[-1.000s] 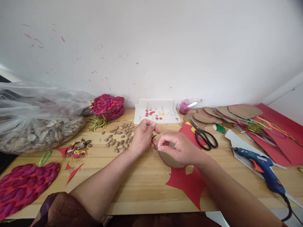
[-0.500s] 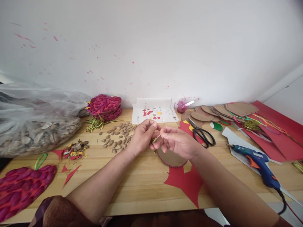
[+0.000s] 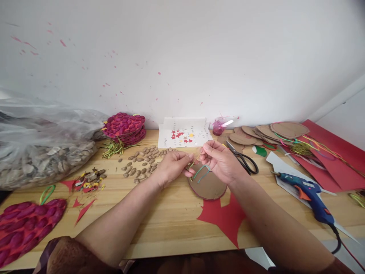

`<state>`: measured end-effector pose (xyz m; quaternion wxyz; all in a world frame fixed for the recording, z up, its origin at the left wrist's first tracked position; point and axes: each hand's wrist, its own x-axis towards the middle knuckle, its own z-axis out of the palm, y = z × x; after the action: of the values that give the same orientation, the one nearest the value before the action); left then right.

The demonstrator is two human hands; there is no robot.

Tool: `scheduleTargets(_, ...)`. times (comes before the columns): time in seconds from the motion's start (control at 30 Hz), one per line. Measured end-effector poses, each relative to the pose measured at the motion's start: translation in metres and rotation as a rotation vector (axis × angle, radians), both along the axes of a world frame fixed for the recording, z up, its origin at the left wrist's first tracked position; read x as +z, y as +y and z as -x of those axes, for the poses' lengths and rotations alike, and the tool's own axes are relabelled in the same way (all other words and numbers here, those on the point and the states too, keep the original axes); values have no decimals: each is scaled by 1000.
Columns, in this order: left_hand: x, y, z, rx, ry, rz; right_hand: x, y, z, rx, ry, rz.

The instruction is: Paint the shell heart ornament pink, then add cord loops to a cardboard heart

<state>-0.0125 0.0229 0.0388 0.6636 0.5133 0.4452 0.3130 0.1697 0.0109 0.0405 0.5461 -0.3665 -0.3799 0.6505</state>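
My left hand (image 3: 172, 164) and my right hand (image 3: 219, 160) meet above the middle of the wooden table (image 3: 159, 224). Both pinch a small bundle of thin green strands (image 3: 191, 166) between fingertips. A green loop of cord (image 3: 202, 171) hangs under my right hand over a round cardboard piece (image 3: 208, 187) lying flat on the table. A red paper offcut (image 3: 228, 219) lies just in front of the cardboard. Loose brown seeds (image 3: 141, 163) are scattered to the left of my left hand.
Black scissors (image 3: 243, 159) and a blue glue gun (image 3: 309, 196) lie on the right, with stacked cardboard shapes (image 3: 270, 133) and red paper (image 3: 333, 160) behind. A plastic bag of husks (image 3: 42, 152), red seed-covered pieces (image 3: 125, 127), a star sheet (image 3: 185, 133) and scraps (image 3: 89, 180) sit left and back.
My right hand has lifted off the cardboard piece and risen toward the back, uncovering it and the green loop. My left hand has dropped lower and turned flatter.
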Motion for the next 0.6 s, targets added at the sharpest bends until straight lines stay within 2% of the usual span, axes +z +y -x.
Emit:
scheduleTargets(0.2, 1, -7, -1, -33, 95, -108, 0, 1, 1, -115, -22, -6)
scheduleTargets(0.37, 1, -7, -2, 101, -30, -130, -4, 3, -1, -178, -145, -12)
scheduleTargets(0.43, 3, -6, -2, 143, -91, -133, -5, 1, -1, -110, -288, -8)
scheduleTargets(0.5, 3, -6, -1, 150, -135, -125, -6, -1, 2, 15, -405, -10)
scheduleTargets(0.6, 3, -6, -2, 129, -174, -103, -8, -7, 9, 211, -347, -37)
